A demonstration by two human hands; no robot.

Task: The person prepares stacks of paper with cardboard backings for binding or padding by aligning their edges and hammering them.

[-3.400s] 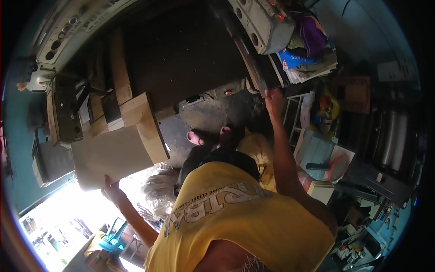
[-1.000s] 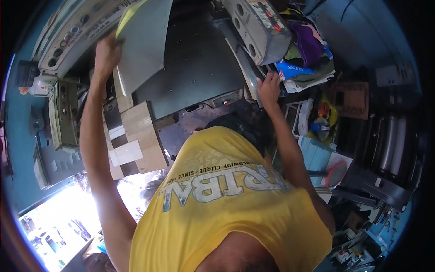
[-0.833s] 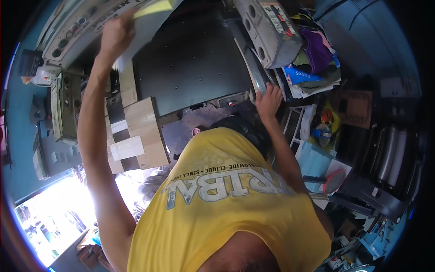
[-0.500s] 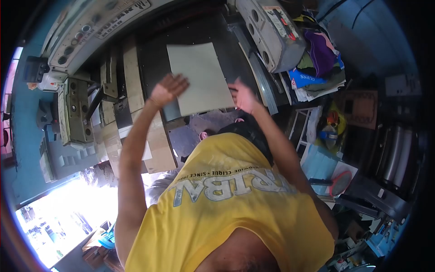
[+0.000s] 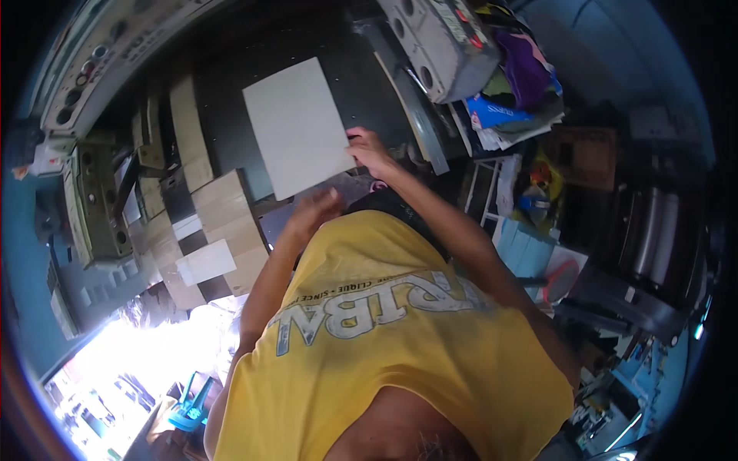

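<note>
A pale, off-white rectangular sheet (image 5: 300, 127) lies at a slant on the dark table (image 5: 223, 115) of a machine. My right hand (image 5: 370, 152) is at the sheet's right edge, close to its near corner, with fingers bent around that edge. Just below the sheet's near edge, my left hand (image 5: 311, 215) is in front of my shirt, apart from the sheet. Motion smears its fingers.
Brown cardboard pieces (image 5: 219, 211) cover the left side, with a smaller white sheet (image 5: 206, 263) on them. A grey control box (image 5: 442, 50) stands at the upper right, beside piled cloth and papers (image 5: 523, 84). A metal bar (image 5: 419, 115) borders the table's right.
The sheet has turned and shifted left in view. My left hand has left its surface and drawn back toward my body. My right hand's fingers have closed at its edge. The view has shifted too.
</note>
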